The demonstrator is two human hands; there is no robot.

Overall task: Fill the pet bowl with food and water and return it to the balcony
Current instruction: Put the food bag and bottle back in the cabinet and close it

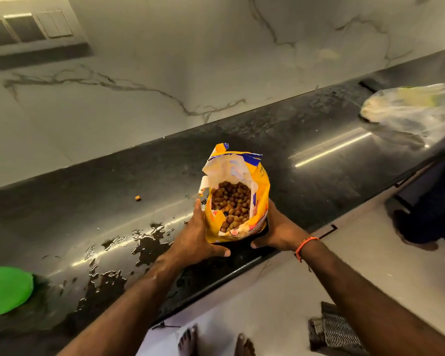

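A yellow bag of pet food (238, 199) stood upright on the black countertop (319, 155), close to its front edge and near the middle of the picture. Its torn top was open, and brown kibble (231, 201) was visible inside.

The left hand (198, 237) held the bag on its side at about 9 o'clock: the fingers lay straight and close together along the yellow wall, and the thumb reached under the near bottom corner. The right hand (278, 232) held the opposite side at about 3 o'clock. Its thumb pointed toward the bag's base, while its other fingers were hidden behind the bag, so I cannot tell how they lay. An orange thread bracelet (305, 246) was around the right wrist.

One loose kibble piece (138, 198) lay on the counter at about 9 o'clock from the bag, well apart from it. Spilled water (129, 247) spread on the counter at about 7 o'clock from the bag. A green object (5, 289) was at the left edge, cut by the frame. A clear plastic bag (409, 109) lay far away at about 2 o'clock. Behind the counter rose a marble wall (139, 73).
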